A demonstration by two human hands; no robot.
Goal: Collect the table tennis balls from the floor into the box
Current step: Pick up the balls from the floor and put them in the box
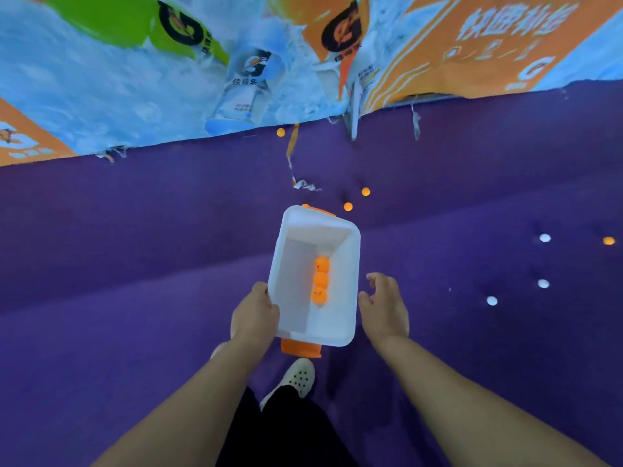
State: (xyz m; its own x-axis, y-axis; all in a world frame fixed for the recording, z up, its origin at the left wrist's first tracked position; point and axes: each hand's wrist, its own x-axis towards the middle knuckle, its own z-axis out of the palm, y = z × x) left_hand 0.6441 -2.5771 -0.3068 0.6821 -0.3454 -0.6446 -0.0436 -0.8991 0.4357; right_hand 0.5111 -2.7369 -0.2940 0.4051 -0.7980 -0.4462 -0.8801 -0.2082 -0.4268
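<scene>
A white plastic box (pixel 350 264) with orange handles hangs above the purple floor, tilted, with three orange balls (pixel 320 280) lined up inside. My left hand (pixel 255 311) grips its left rim. My right hand (pixel 382 305) hovers just right of the box with relaxed fingers, holding nothing. Loose on the floor lie orange balls (pixel 348 206) (pixel 365 191) just beyond the box, another orange ball (pixel 280 132) by the banner, one orange ball (pixel 608 241) at far right, and three white balls (pixel 492 301) (pixel 543 283) (pixel 545 237) to the right.
A printed drinks banner (pixel 168 79) stands along the far side, its lower edge torn. Paper scraps (pixel 305 185) lie on the purple floor (pixel 135 264) ahead of the box. My white shoe (pixel 296 379) shows below the box.
</scene>
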